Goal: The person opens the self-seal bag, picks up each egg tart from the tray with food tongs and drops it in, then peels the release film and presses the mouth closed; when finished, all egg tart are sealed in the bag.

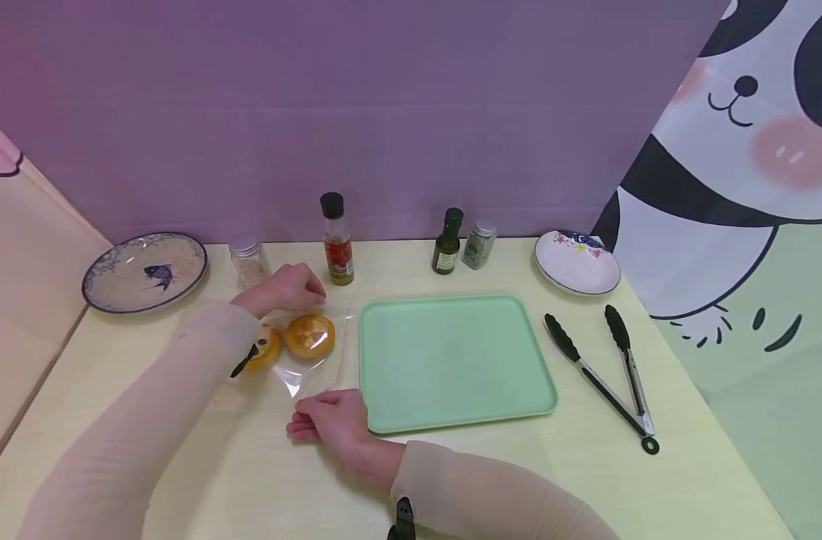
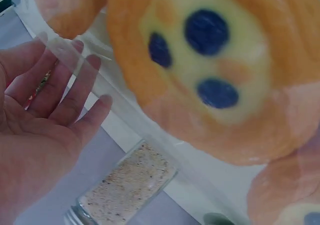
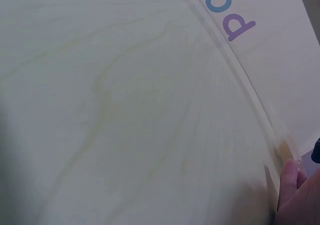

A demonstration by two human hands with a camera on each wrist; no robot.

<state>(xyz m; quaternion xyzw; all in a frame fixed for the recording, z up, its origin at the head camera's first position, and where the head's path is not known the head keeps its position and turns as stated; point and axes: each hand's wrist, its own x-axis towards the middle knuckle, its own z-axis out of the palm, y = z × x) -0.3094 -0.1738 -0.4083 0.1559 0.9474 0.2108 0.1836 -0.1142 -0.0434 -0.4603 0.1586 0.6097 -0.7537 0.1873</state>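
A clear plastic bag [image 1: 299, 375] holding round golden pastries [image 1: 310, 336] lies on the table, left of a mint-green tray [image 1: 451, 360]. In the left wrist view, one pastry [image 2: 200, 55] shows dark blue berries on a pale yellow middle. My left hand [image 1: 286, 289] pinches the bag's far edge, its fingers partly behind the film [image 2: 65, 50]. At the near edge, my right hand [image 1: 337, 424] pinches the bag between thumb and forefinger. Only part of the right hand [image 3: 295, 195] shows in the right wrist view. My left forearm partly covers the left pastry.
An oval plate [image 1: 148, 274], a shaker jar [image 1: 247, 259] and a red-labelled bottle [image 1: 338, 244] stand behind. Further right are a dark green bottle [image 1: 447, 244], a herb jar [image 1: 479, 244] and a white plate [image 1: 576, 262]. Black-tipped tongs [image 1: 607, 386] lie spread right of the tray.
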